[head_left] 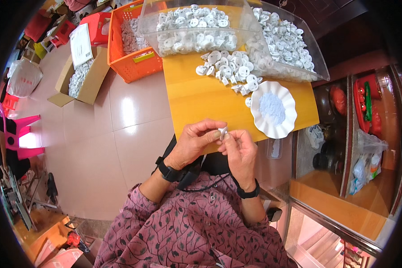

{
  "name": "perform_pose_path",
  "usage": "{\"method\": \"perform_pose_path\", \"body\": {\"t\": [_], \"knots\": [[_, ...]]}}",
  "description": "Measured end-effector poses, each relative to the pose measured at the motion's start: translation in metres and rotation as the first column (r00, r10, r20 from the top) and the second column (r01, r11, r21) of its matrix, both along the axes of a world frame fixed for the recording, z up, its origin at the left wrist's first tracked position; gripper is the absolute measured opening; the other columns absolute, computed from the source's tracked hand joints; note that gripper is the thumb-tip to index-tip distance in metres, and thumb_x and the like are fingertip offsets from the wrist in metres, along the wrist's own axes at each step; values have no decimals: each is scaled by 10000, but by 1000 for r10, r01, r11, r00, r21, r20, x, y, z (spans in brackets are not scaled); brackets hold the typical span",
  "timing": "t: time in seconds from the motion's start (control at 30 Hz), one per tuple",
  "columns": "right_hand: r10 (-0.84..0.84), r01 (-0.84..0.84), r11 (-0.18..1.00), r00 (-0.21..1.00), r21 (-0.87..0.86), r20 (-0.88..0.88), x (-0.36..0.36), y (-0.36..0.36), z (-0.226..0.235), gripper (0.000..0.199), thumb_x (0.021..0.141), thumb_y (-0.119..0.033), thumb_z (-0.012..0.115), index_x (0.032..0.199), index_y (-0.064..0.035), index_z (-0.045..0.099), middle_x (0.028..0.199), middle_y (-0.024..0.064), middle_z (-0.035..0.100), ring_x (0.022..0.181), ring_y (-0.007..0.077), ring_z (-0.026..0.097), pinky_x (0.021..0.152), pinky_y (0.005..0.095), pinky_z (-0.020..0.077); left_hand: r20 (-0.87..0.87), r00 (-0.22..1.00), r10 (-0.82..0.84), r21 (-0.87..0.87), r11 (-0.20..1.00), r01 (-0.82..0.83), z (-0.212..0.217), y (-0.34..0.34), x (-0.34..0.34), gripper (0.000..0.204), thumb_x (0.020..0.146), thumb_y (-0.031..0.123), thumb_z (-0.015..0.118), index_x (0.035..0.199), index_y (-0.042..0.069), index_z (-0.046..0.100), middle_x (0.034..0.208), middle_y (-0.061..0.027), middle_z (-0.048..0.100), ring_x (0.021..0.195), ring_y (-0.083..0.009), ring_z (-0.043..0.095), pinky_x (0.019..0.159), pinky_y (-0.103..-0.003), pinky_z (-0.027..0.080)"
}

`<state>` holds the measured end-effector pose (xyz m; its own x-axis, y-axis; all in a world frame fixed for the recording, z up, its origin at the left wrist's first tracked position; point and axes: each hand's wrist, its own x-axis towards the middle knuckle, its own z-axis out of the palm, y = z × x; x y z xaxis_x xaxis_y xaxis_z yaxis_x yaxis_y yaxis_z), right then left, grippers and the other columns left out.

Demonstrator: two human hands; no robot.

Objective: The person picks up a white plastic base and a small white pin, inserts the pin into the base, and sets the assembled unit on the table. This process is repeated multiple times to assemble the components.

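Observation:
My left hand (196, 142) and my right hand (240, 149) meet over the near edge of a small yellow wooden table (196, 98). Together their fingertips pinch one small white plastic part (222, 131). A loose heap of the same white round parts (230, 71) lies on the table beyond my hands. To the right of it stands a white scalloped plate (274, 108) holding a pile of tiny pale pieces. Both wrists wear black bands.
Two clear plastic bins (196, 27) (290, 44) full of white parts stand at the table's far end. An orange crate (134, 44) and an open cardboard box (82, 76) with more parts sit on the tiled floor to the left. A wooden shelf unit (357, 134) stands right.

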<state>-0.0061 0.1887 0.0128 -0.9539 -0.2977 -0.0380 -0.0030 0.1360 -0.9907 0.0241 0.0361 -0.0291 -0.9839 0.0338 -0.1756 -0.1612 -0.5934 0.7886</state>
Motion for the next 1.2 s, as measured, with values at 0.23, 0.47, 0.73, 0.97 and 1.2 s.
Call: {"method": "perform_pose_path", "body": {"t": [0.23, 0.47, 0.73, 0.97, 1.2], "knots": [[-6, 9, 998, 999, 62, -45, 1, -3, -2, 114, 963, -65, 592, 905, 15, 536, 764, 90, 682, 643, 105, 651, 563, 245, 515, -11, 1000, 18, 3, 1000, -18, -5, 1, 2, 224, 958, 59, 623, 1169, -7, 659, 1025, -37, 662, 905, -123, 619, 831, -263, 522], [3, -2, 998, 1000, 67, -12, 6, 4, -7, 143, 979, -124, 597, 933, 7, 563, 790, 54, 660, 649, 92, 636, 577, 236, 504, -66, 997, 39, -171, 984, -50, 19, -17, -15, 224, 952, 61, 628, 1160, -14, 659, 1015, -62, 686, 871, -128, 637, 769, -266, 538], [0, 55, 982, 959, 183, -284, 4, 22, -21, 78, 903, -8, 633, 914, 10, 558, 756, 109, 592, 626, 189, 615, 550, 306, 482, -291, 921, 260, -419, 831, -367, 90, -90, -92, 282, 950, 109, 645, 1190, -39, 634, 955, -64, 680, 797, -120, 632, 737, -251, 522], [-94, 415, 836, 754, 360, -651, -21, 47, -24, 90, 870, -39, 666, 929, -37, 598, 920, 101, 595, 836, 283, 599, 741, 386, 450, -356, 807, 471, -359, 728, -583, 116, -122, -144, 334, 935, 119, 670, 1187, -92, 611, 998, -120, 679, 877, -165, 676, 832, -282, 561], [95, 522, 579, 719, 626, -688, -56, 66, -43, 436, 866, -301, 705, 1160, -8, 570, 1159, 131, 529, 1110, 318, 471, 973, 516, 300, -341, 865, 368, -573, 649, -501, 87, -88, -122, 311, 944, 138, 655, 1187, -55, 630, 969, -95, 687, 872, -147, 668, 821, -264, 537]]}}
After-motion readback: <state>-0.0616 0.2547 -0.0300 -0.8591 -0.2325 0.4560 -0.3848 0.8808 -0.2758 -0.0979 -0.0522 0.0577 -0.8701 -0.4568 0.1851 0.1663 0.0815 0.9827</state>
